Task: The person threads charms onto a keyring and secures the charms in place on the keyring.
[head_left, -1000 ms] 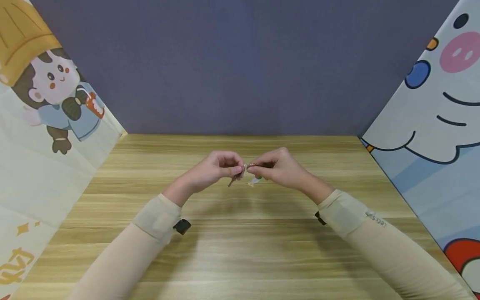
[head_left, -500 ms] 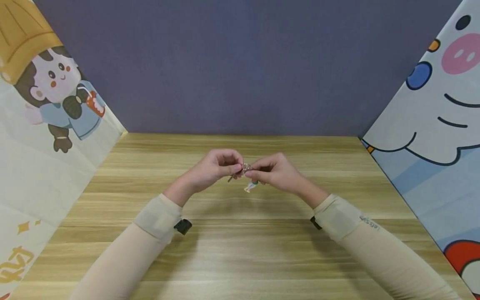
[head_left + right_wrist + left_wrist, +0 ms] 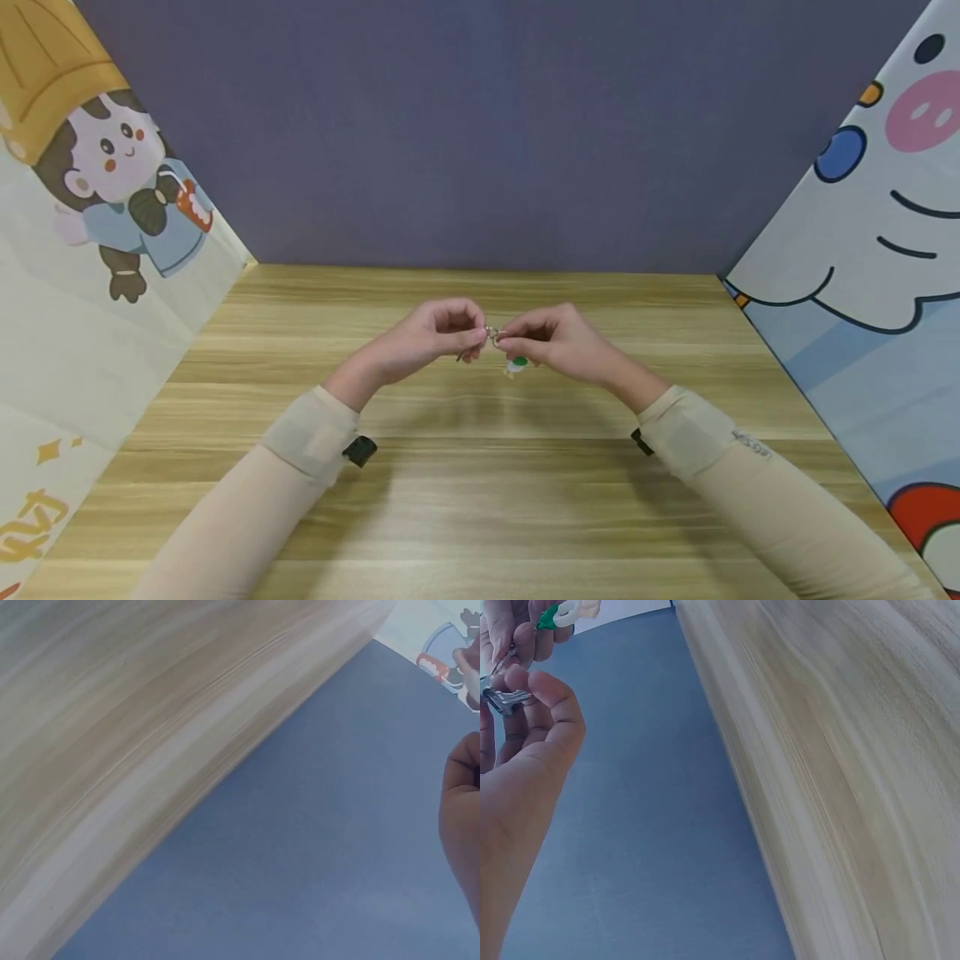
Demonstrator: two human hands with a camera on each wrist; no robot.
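Note:
My left hand (image 3: pixel 444 332) pinches a silver metal key (image 3: pixel 507 699) between thumb and fingers; a bit of thin shaft pokes out below them in the head view. Facing it, fingertips close by, my right hand (image 3: pixel 555 335) pinches a small metal key ring (image 3: pixel 494 335) that bridges the narrow gap between both hands. From the right hand's side dangles a little figure charm (image 3: pixel 516 366), green and white, its pale end downward. The left wrist view shows this charm (image 3: pixel 567 613) at the top. Fingers cover much of the metal parts.
Both hands are raised over a wood-grain table (image 3: pixel 480 500). Behind stands a plain dark blue-grey panel (image 3: pixel 480 133). Cartoon-printed panels flank the table, one on the left (image 3: pixel 67 333) and one on the right (image 3: pixel 862 250).
The right hand came in toward the left and then drew back slightly right, so the ring shows more in the gap. The charm swung left and back right. The left hand stayed nearly still.

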